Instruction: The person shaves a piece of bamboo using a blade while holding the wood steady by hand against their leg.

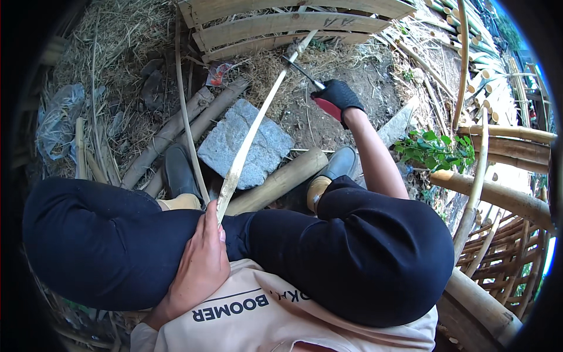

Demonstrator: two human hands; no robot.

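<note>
A long pale bamboo strip (249, 138) slants from my lap up to the slatted wooden boards at the top. My bare left hand (202, 252) rests against my thigh, its fingers closed on the strip's near end. Farther out, my right hand (337, 100), in a black and red glove, grips a thin dark tool (303, 71) with a pale collar by the fist. The tool's far end meets the strip or lies just over it; its exact kind is unclear. Beneath the strip, between my boots, sits a rough grey stone block (243, 144).
Slatted boards (287, 26) stand ahead. A thick bamboo pole (281, 182) lies before the stone, with more poles (176, 132) at its left. Leafy greens (437, 149), stacked bamboo (484, 82) and a woven bamboo frame (498, 258) are at the right. A plastic bag (61, 120) lies left.
</note>
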